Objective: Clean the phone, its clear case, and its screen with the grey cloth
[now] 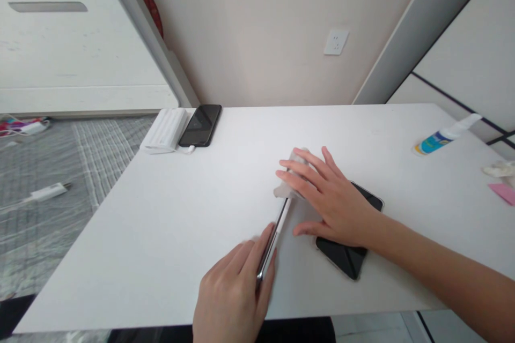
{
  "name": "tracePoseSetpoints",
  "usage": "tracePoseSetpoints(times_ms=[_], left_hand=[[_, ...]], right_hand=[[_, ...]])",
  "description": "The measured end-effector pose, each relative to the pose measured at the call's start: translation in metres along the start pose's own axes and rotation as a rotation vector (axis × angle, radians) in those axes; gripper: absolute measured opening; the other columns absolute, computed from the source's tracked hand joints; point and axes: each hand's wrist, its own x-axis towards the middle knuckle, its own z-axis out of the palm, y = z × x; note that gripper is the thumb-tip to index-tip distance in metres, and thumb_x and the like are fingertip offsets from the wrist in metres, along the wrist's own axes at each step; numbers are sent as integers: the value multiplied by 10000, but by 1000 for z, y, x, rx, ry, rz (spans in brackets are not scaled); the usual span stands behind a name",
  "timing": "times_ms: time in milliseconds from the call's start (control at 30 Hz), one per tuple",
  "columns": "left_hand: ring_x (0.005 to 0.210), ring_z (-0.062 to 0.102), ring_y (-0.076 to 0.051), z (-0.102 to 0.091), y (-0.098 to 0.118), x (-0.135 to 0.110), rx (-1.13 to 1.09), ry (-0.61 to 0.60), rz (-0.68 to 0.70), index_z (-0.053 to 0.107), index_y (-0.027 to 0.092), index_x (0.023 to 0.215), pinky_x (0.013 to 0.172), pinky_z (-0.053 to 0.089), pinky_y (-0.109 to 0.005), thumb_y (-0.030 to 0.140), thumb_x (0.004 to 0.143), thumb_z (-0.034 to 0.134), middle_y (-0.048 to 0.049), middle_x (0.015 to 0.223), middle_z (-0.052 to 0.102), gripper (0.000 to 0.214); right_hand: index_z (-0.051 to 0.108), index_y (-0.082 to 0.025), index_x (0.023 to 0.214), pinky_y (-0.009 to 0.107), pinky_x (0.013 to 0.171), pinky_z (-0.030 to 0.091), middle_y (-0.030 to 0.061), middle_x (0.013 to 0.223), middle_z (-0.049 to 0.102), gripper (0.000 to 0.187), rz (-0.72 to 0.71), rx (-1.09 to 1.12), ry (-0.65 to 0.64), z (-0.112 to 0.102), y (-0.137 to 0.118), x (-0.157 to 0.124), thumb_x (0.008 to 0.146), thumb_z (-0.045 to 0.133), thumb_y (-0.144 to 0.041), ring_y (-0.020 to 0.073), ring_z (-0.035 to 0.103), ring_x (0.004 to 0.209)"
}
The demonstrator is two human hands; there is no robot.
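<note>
My left hand [235, 284] grips the near end of a slim phone [277, 233] held on its edge above the white table, so only its silvery side shows. At the phone's far end, my right hand [328, 198] holds a pale, crumpled tissue [284, 191] against it. The fingers of that hand are stretched out over the tissue, with the thumb apart. Part of the tissue is hidden under the fingers. Below my right wrist lies a black phone case [346, 260] with a clear-looking rim, partly covered by the hand.
On the white table [161, 257], a folded white face mask [164, 131] and a black phone [201, 126] with a white cable lie at the back left. A spray bottle [438, 140] stands at the right. Crumpled tissue [499, 170] and a pink piece [502, 193] sit at the right edge.
</note>
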Motion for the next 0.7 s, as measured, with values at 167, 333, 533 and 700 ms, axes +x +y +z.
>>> tracePoseSetpoints(times_ms=[167,333,533,700], left_hand=[[577,650,-171,0,-1,1,29,86,63,596,218,837,531,450,-292,243,1035,410,3,662,642,273],[592,655,-163,-1,1,3,22,38,15,623,207,909,556,462,-289,240,1034,454,-1,733,682,212],[584,653,-166,0,0,1,15,59,41,600,211,846,534,456,-282,220,1026,430,0,673,650,248],[576,646,-160,-1,1,1,12,53,19,589,216,833,547,467,-287,223,1026,452,4,691,656,237]], right_hand=[[412,-179,1538,572,1271,94,88,1604,427,836,-343,63,-29,3,-21,-2,952,397,-774,304,206,1552],[392,-239,1551,649,1240,92,115,1596,433,762,-163,-7,-5,1,-1,0,978,377,-741,320,246,1540],[431,-172,1527,596,1263,109,112,1582,454,810,-280,54,-25,0,-13,0,966,394,-755,312,239,1543],[394,-202,1552,601,1260,123,107,1569,473,791,-231,21,-4,0,-7,0,973,393,-742,290,288,1530]])
